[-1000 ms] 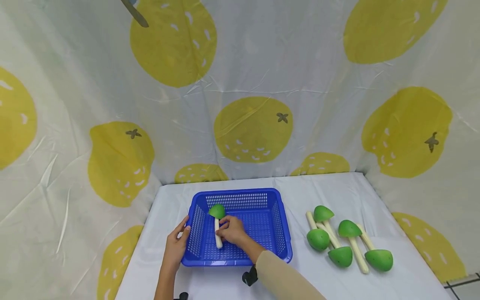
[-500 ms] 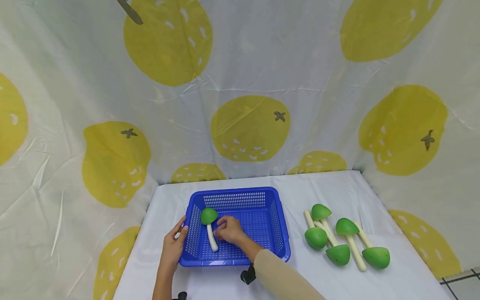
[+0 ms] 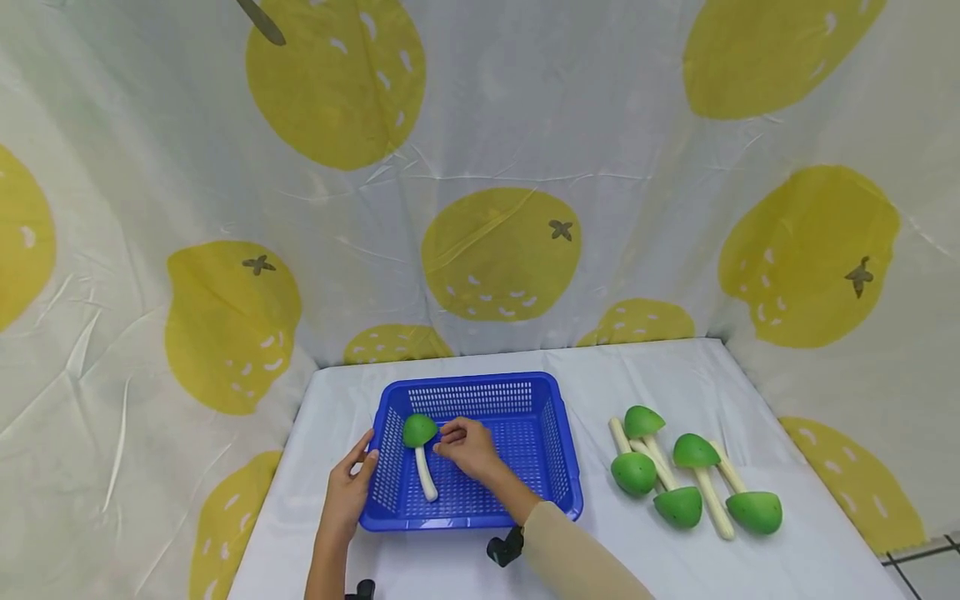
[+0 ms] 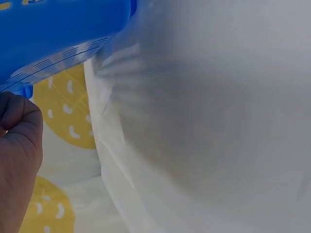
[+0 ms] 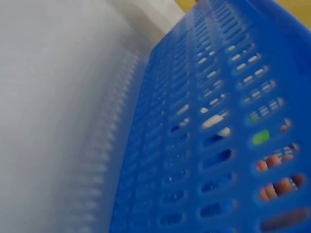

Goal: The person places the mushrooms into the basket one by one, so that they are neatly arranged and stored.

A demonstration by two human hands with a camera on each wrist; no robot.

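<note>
In the head view my left hand (image 3: pixel 347 492) grips the left rim of a blue slotted plastic basket (image 3: pixel 435 524). The left wrist view shows that hand's curled fingers (image 4: pixel 22 116) at the basket edge (image 4: pixel 58 29). One toy mushroom (image 3: pixel 418 430), with a green domed cap and a pale stem, lies in the left part of the basket, cap toward the back. Just right of its cap hovers my right hand (image 3: pixel 472 452), fingers loosely bent and holding nothing. Through the basket's side slots (image 5: pixel 194 160), the right wrist view gives glimpses of fingers (image 5: pixel 274 189) and a green bit of cap.
Several more green-capped mushrooms (image 3: pixel 678 507) lie in a loose group on the white cloth to the basket's right. A lemon-print curtain (image 3: pixel 502 254) stands behind the table (image 3: pixel 600 550) and along both sides.
My right hand has let go of the mushroom's stem, leaving it lying further left in the basket. That hand has since shifted slightly back and right. The left hand stays on the rim.
</note>
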